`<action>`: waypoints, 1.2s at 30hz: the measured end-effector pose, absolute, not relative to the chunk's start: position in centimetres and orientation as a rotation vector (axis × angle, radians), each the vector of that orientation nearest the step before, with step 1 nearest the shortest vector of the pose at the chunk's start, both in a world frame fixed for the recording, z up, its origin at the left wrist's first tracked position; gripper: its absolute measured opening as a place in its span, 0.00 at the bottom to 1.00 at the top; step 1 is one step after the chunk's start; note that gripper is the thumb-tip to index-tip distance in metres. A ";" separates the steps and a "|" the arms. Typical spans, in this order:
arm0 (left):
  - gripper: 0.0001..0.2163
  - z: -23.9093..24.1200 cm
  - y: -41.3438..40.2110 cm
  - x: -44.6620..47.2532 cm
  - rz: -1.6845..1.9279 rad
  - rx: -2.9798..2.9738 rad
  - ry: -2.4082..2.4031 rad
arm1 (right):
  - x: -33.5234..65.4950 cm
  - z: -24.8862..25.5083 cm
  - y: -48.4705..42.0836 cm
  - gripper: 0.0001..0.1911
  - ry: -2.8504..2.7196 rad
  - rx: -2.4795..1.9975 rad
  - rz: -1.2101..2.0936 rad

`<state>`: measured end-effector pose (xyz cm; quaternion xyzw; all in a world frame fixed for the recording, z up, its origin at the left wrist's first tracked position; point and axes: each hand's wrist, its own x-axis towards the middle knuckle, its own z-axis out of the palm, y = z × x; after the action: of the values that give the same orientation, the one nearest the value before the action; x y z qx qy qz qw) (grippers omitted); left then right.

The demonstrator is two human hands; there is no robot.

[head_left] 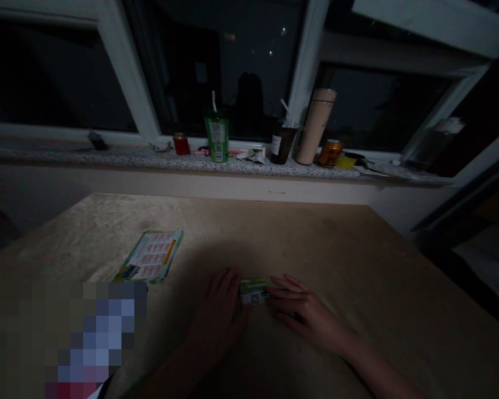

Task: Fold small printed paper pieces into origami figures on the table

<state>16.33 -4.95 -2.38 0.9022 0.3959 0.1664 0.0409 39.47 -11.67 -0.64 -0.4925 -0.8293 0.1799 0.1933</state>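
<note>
A small folded leaflet (253, 293), green along its top with a pale lower part and a dark square print, lies on the brown table (316, 238) between my hands. My left hand (220, 305) rests at its left edge, fingers stretched out and thumb near the lower corner. At the opposite edge, my right hand (301, 305) has its fingers spread and the fingertips touching or very near the paper. Shadow darkens my left hand, so its exact contact is hard to make out. Farther left lies a stack of green-edged leaflets (152, 255) with red print.
Behind the table, a speckled windowsill (149, 158) carries a red jar (182, 144), green cup (218, 138), dark drink cup (283, 145), tall beige flask (316, 127) and orange can (331, 154). A pixelated patch hides the lower left. The room is dim.
</note>
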 end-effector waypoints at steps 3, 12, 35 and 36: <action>0.19 -2.5 -4.4 16.8 0.580 2.695 1.184 | 39.4 -0.8 -11.6 0.13 -2.305 -1.351 0.469; 0.16 -1.7 -5.3 16.7 0.612 2.799 0.724 | 36.9 -2.7 -11.5 0.14 -2.143 -1.364 0.078; 0.13 -0.3 -4.0 14.4 0.431 2.723 0.762 | 37.1 -1.3 -12.7 0.14 -2.124 -1.255 0.559; 0.12 -0.4 -3.9 14.5 0.435 2.730 0.759 | 37.2 -1.3 -12.6 0.13 -2.132 -1.255 0.557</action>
<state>14.48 -3.94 -0.39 0.9433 0.2624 0.1502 0.1370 37.18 -12.59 -1.27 -0.4723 -0.8025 0.2098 0.2980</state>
